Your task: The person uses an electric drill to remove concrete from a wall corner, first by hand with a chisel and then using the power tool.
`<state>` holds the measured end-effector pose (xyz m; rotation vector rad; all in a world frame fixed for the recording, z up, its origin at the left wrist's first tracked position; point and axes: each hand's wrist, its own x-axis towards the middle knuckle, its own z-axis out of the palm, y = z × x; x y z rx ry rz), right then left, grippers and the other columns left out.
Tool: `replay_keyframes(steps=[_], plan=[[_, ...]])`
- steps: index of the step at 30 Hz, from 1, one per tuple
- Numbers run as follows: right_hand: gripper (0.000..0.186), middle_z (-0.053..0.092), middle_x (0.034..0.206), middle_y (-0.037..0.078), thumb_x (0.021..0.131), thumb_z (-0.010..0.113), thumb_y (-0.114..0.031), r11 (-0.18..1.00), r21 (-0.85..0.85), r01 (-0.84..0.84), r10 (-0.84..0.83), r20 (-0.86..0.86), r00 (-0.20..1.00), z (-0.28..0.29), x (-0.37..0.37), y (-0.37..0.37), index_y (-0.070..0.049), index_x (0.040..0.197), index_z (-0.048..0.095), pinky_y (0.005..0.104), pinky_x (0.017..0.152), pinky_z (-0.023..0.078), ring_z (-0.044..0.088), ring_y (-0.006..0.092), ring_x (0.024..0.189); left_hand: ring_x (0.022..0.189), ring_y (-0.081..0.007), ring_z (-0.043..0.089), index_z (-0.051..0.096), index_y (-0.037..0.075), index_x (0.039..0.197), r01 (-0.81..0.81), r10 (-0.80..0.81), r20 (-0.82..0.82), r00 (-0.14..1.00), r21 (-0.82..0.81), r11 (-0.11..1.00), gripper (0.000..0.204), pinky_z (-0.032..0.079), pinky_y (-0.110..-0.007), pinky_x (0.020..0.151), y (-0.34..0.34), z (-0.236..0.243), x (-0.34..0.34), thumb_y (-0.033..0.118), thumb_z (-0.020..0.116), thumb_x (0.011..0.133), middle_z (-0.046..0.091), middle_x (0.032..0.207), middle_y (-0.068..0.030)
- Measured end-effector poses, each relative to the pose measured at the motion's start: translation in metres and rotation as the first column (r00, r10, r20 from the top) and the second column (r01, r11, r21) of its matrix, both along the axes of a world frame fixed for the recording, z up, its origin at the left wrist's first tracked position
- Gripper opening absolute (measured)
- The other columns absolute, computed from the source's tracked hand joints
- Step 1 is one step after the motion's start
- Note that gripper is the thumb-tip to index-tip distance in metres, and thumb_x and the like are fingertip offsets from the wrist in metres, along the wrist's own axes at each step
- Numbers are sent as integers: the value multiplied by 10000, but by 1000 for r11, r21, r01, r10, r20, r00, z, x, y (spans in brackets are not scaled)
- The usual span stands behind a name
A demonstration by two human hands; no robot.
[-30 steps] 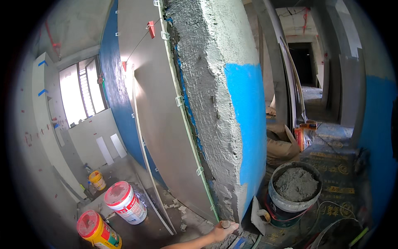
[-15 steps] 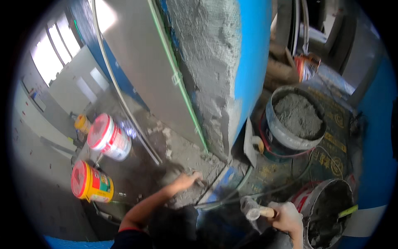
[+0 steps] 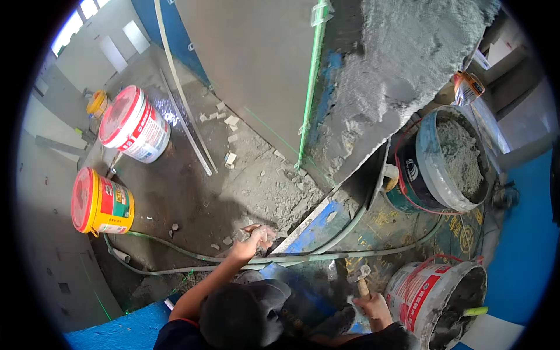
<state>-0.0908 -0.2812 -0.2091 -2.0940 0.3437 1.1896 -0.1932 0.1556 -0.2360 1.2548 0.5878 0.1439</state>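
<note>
My left hand (image 3: 254,239) is low over broken mortar rubble (image 3: 280,213) beside a pale strip edging on the floor. Its fingers are curled around something small and grey that I cannot make out. My right hand (image 3: 373,309) grips the wooden handle of a hammer (image 3: 363,277), left of a white-and-red bucket (image 3: 411,291) with dark wet residue inside. Above them stands a rough plastered corner (image 3: 373,81) with a green edge strip (image 3: 310,105). A trowel (image 3: 389,178) leans beside a bucket of grey mortar (image 3: 458,157).
Lidded yellow (image 3: 111,204) and white (image 3: 137,128) buckets stand at left, a small yellow bucket (image 3: 96,105) behind them. Hoses (image 3: 396,252) cross the floor. Long strips (image 3: 181,122) lie near the tiled wall panel (image 3: 245,58). A blue wall (image 3: 525,221) is at right.
My view has tipped down toward the floor. My left hand has come away from the corner's base toward me. The right hand with the hammer appeared half a second ago and remains low at right.
</note>
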Motion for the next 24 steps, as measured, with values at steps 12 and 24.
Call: replay_keyframes(steps=[12,24], plan=[[226,557,605,19,766,833,-122,998,-15,-58,57,-67,996,-19,-18,3,-10,787,638,288,455,379,516,128,485,742,-112,581,660,9,962,-98,101,76,992,-44,994,254,486,-265,666,-6,-13,4,186,488,1018,669,920,-47],[238,646,706,84,830,718,-180,995,10,103,-103,20,995,-67,-8,-56,6,964,654,332,503,498,611,198,555,846,-266,600,575,17,904,383,-694,279,664,670,636,87,504,-365,765,-46,23,51,27,653,866,578,1043,-125]])
